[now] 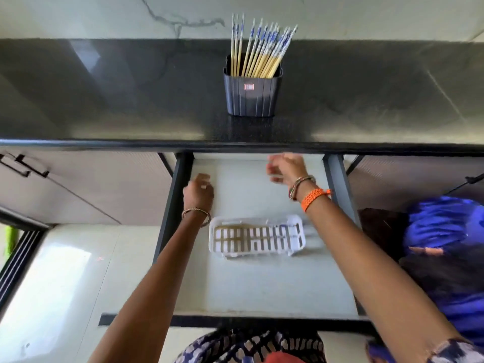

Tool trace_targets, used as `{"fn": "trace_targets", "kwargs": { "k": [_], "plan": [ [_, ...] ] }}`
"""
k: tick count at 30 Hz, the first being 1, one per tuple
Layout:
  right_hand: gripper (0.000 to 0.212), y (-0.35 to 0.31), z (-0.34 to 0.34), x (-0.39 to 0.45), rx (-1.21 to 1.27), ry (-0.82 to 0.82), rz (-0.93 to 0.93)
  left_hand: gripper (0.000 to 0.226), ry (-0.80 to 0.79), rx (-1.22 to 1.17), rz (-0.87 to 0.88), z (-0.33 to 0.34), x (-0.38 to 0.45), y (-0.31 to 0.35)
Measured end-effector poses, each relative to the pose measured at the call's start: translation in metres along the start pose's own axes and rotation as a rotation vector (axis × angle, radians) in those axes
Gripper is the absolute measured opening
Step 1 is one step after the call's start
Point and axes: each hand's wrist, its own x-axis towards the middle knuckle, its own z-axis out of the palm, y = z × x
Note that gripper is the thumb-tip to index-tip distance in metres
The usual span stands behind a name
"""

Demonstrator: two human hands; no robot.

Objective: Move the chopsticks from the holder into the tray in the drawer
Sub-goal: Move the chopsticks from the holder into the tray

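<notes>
Atop counter (104, 100), holder (252, 96) (label unreadable); chopsticks (259, 51) inside

Chopsticks (262, 48) upright in dark holder (252, 96) on counter (104, 100), white tray (258, 237) in open drawer (262, 284), both hands above

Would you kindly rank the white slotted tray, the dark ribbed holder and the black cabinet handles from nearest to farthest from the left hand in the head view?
From the left hand:
1. White slotted tray, in the drawer, toward the person.
2. Dark ribbed holder, on the counter beyond.
3. Black cabinet handles, far left.
</notes>
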Motion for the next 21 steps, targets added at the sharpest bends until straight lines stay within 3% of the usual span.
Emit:
{"fn": "trace_targets", "kwargs": {
  "k": [3,6,9,14,16,21],
  "plan": [
    [0.026,-0.081,-0.008,0.027,-0.149,0.238,-0.458,0.029,0.127,-0.007,0.351,-0.015,0.031,0.077],
    [0.023,-0.145,-0.011,0.062,-0.431,0.392,-0.657,0.037,0.112,0.046,0.601,-0.021,0.066,0.144],
    [0.033,-0.187,-0.005,0.096,-0.611,0.404,-0.586,0.042,0.045,0.160,0.690,-0.017,0.100,0.180],
    [0.041,-0.213,0.012,0.144,-0.417,0.298,-0.463,0.029,0.015,0.363,0.717,-0.008,0.143,0.184],
    [0.037,-0.214,0.018,0.152,-0.342,0.278,-0.465,0.019,0.053,0.364,0.682,-0.009,0.152,0.177],
    [0.028,-0.215,0.021,0.168,-0.379,0.242,-0.385,0.019,0.051,0.314,0.696,-0.008,0.161,0.168]
  ]
}}
